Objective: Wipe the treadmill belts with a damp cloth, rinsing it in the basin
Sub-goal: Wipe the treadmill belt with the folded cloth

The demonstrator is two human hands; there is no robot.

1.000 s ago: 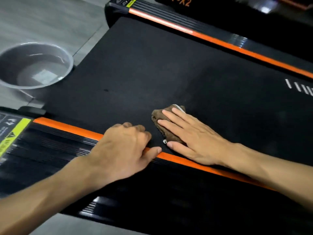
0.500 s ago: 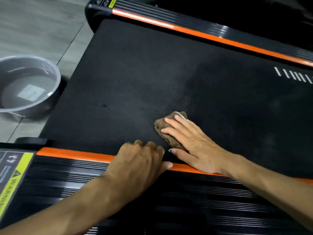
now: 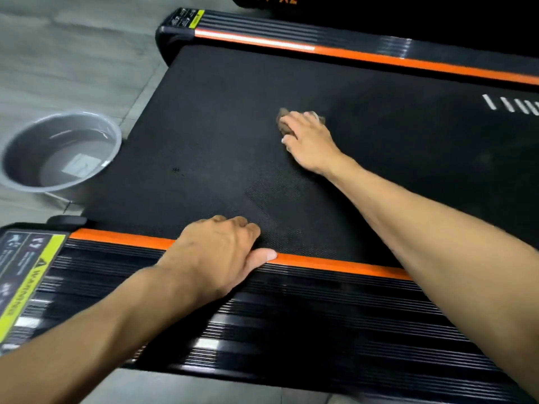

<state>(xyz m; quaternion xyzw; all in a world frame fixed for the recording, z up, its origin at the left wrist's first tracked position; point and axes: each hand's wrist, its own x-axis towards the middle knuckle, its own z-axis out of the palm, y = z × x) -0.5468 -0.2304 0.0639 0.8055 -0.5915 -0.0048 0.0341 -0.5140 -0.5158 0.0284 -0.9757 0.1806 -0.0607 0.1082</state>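
Observation:
A black treadmill belt (image 3: 221,135) fills the middle of the view between two orange-striped side rails. My right hand (image 3: 309,141) lies flat on a small brown cloth (image 3: 283,126) and presses it onto the belt, out towards the far rail. Only the cloth's edges show past my fingers. My left hand (image 3: 215,255) rests on the near orange rail (image 3: 122,237), fingers curled over its edge onto the belt, thumb lying along the rail. It holds nothing. A grey basin (image 3: 17,167) with water stands on the floor at the left.
The far side rail (image 3: 379,58) runs along the top, with another dark machine behind it. A ribbed black footboard (image 3: 320,330) with a yellow warning label (image 3: 26,290) lies nearest me. Grey floor tiles (image 3: 73,62) stretch to the left of the treadmill.
My right hand has slid the cloth away from the near rail across the belt towards the far side. My left hand has stayed on the near rail.

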